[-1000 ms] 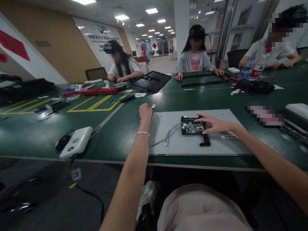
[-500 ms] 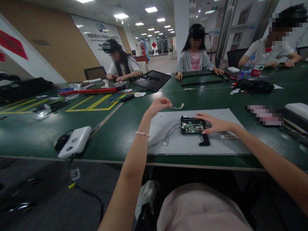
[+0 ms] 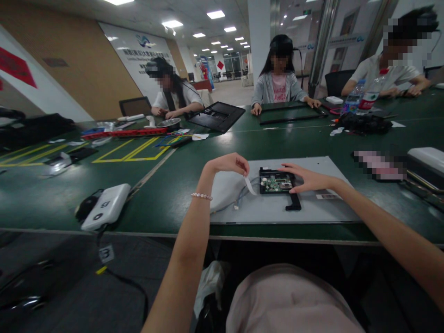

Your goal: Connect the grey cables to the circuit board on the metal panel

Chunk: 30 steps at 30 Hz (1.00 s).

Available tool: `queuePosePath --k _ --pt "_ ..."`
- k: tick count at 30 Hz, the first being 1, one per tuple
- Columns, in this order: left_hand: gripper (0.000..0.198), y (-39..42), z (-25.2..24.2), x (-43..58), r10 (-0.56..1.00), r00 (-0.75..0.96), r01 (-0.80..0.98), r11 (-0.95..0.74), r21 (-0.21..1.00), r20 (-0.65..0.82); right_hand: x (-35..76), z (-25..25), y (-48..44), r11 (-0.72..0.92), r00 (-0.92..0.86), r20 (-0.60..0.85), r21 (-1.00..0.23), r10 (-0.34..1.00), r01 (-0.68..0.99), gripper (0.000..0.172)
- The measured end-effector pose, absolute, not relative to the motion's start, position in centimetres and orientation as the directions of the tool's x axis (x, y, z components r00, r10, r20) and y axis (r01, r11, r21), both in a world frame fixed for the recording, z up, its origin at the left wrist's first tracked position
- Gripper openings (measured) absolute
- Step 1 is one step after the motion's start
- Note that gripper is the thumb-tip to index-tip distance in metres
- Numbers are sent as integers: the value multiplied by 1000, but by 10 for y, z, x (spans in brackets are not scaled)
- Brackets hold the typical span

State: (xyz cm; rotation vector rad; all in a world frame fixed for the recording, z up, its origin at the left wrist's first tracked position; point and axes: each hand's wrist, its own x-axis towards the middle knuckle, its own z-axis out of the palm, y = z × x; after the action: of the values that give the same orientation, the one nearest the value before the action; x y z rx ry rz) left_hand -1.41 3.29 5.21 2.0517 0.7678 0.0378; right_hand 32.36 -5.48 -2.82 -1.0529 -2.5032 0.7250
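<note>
Hands first: the left hand (image 3: 227, 164) is closed in a pinch, thumb and fingertips gripping a short white strip (image 3: 249, 184) that hangs down from it at a slant. The strip's lower end sits just left of the board (image 3: 276, 183), a small green circuit board in a black frame. I can't tell if the strip actually touches it. The right hand (image 3: 307, 179) is open with its fingers spread. It rests over the right side of the board, with the thumb along the near edge and the fingers at the far edge, so it's steadying the board rather than gripping it.

The board lies on a flat grey panel (image 3: 263, 210) that's flat on the green counter (image 3: 173, 185), close to the near edge. A black bracket (image 3: 294, 202) sticks out from under the board toward the person. Thin grey cables (image 3: 227, 205) run from the board's left side across the panel and under the left wrist, which has a bead bracelet (image 3: 201, 196) on it.

Off to the left on the counter there's a white box (image 3: 106, 206) with a dark cord. Three other people sit on the far side, one with both hands on a black frame (image 3: 291, 114), and there are water bottles (image 3: 360, 97) further right.
</note>
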Motion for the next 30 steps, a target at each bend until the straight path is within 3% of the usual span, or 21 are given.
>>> queuePosePath --k 3,8,17,24,30 --pt "13 37 48 -18 546 793 534 -406 741 -272 322 -26 -57 610 -658 127 -536 742 584 88" --pt "14 40 42 -21 531 797 539 -413 734 -288 308 -11 -69 684 -653 248 -437 716 584 71" --pt "17 39 40 -21 499 807 534 -383 754 -317 243 5 -83 838 -759 358 -269 545 475 68" --pt "18 38 41 -20 472 814 540 -402 740 -338 196 8 -84 841 -786 341 -30 516 540 19" --pt "16 41 36 -18 455 820 539 -412 735 -346 190 -3 -90 808 -766 346 35 542 588 23"
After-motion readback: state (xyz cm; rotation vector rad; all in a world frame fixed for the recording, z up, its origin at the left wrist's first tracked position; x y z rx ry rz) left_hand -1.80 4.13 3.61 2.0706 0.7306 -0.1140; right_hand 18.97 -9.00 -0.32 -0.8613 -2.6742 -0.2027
